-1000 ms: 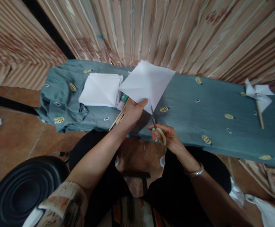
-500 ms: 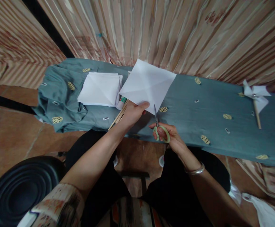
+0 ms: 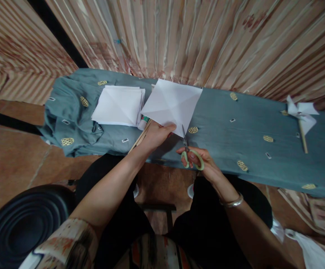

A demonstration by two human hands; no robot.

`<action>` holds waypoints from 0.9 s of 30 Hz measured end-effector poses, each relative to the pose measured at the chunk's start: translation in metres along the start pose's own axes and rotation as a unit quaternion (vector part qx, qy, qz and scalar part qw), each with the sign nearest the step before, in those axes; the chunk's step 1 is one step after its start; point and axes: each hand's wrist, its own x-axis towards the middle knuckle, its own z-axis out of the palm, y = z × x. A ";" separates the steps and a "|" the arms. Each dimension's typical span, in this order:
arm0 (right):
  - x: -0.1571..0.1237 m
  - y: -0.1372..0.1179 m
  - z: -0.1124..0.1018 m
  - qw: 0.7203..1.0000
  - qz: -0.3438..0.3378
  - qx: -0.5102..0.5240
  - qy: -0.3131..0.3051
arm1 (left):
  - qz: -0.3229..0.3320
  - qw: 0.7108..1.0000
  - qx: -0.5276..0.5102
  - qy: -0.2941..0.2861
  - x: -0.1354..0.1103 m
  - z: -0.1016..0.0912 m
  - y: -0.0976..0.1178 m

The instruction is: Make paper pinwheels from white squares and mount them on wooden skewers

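A creased square sheet of white paper (image 3: pixel 173 101) is pinched at its near edge by my left hand (image 3: pixel 159 134), thumb on top. My right hand (image 3: pixel 203 158) holds scissors (image 3: pixel 185 144) with pale green handles, fingers through the loops. The blades meet the paper's near corner, and the handles stand apart. Left of the sheet lies a stack of white paper (image 3: pixel 119 104). Between stack and left hand are a glue stick (image 3: pixel 143 122) with a green band and several thin wooden sticks (image 3: pixel 138 141), partly hidden by my hand and forearm.
A paper pinwheel (image 3: pixel 302 114) on a wooden stick lies at the right of the table, which is covered with a grey-green cloth (image 3: pixel 252 123). Pleated curtains (image 3: pixel 179 41) hang behind it. A round black stool (image 3: pixel 28 228) stands at lower left.
The paper's far part has dipped toward me and slightly left. The scissor handles have spread wider, while the blades stay at the near corner.
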 end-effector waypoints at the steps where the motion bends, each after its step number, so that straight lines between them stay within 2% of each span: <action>1: 0.000 0.000 0.000 1.000 -0.003 -0.001 0.001 | 0.001 1.000 0.004 -0.004 0.000 0.000 -0.001; 7: 0.000 0.001 -0.002 1.000 -0.010 -0.008 -0.006 | 0.029 0.998 0.044 -0.023 0.002 -0.002 -0.003; 14: 0.000 0.000 -0.004 1.000 -0.013 -0.023 -0.016 | 0.000 0.995 0.099 -0.031 0.001 -0.004 -0.001; 20: -0.001 -0.001 -0.005 0.999 -0.012 -0.023 -0.019 | 0.003 0.993 0.106 -0.052 0.002 -0.006 -0.003; 27: -0.001 -0.001 -0.004 1.000 -0.004 -0.014 -0.022 | -0.005 0.993 0.103 -0.050 0.000 -0.004 0.002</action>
